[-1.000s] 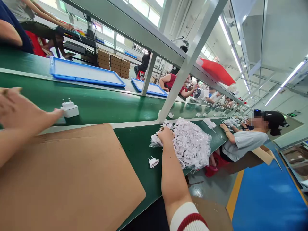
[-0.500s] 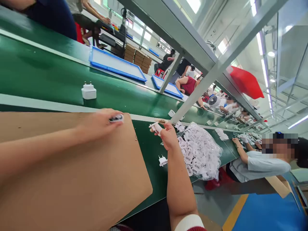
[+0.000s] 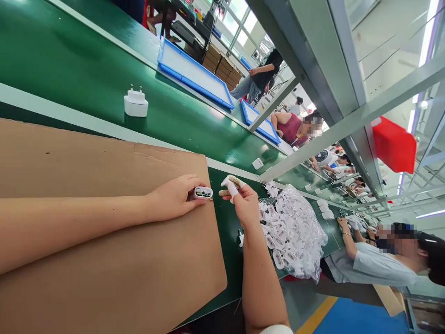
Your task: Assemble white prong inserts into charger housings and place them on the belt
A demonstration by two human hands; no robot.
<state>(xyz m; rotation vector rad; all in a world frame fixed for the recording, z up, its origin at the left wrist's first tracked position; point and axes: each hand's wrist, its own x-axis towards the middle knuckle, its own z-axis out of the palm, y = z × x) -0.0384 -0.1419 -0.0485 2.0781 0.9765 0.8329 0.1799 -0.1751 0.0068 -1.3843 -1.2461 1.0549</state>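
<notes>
In the head view, I see the left hand (image 3: 179,197) gripping a white oval plastic housing (image 3: 203,192) at the right edge of the flat brown cardboard sheet (image 3: 114,260). Just off that edge, over the green counter (image 3: 230,236), the right hand (image 3: 247,204) pinches a small white plastic piece (image 3: 225,181), apart from the housing. Farther right of the sheet lies a clear bag of white plastic parts (image 3: 292,232); beyond its far edge stands a white two-pin plug (image 3: 136,104).

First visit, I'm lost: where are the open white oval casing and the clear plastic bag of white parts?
Open white oval casing (image 3: 210,192), head view: its rim.
Clear plastic bag of white parts (image 3: 299,232), head view: its middle.
</notes>
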